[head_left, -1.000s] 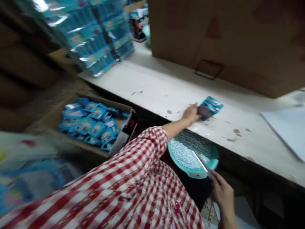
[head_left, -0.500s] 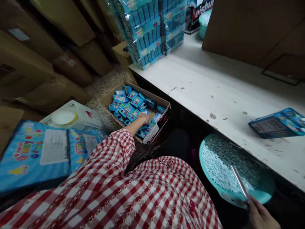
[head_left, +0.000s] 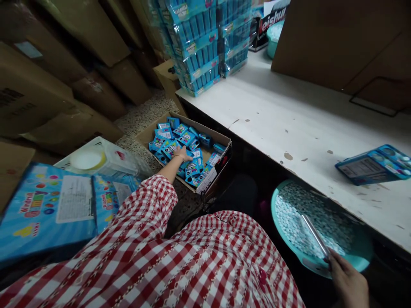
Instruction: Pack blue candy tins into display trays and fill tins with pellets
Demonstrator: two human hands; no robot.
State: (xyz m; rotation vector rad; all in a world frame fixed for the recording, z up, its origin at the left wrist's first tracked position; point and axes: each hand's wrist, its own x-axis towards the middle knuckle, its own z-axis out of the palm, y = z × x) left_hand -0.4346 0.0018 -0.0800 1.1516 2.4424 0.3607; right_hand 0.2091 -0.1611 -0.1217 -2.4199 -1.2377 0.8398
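Note:
My left hand [head_left: 181, 154] rests with spread fingers on small blue candy packs [head_left: 192, 167] heaped in a shallow cardboard tray [head_left: 208, 185]. No pack is visibly gripped in it. At the lower right, my right hand [head_left: 348, 276] is closed round one end of a shiny metal tube [head_left: 314, 234]. The tube's far end slants over a turquoise basin [head_left: 308, 261] full of small pale blue candies [head_left: 293, 205]. Whether the tube touches the candies I cannot tell.
Wrapped stacks of blue boxes [head_left: 199, 47] stand on the white table [head_left: 272, 107], with a blue carton [head_left: 374, 166] lying at its right. Blue printed boxes [head_left: 48, 205] and a white plastic crate [head_left: 120, 156] are on my left. Brown cartons [head_left: 38, 111] fill the back left.
My left hand has shifted left across the packs, and its fingers are now spread. My right hand has moved slightly up and left with the metal tube.

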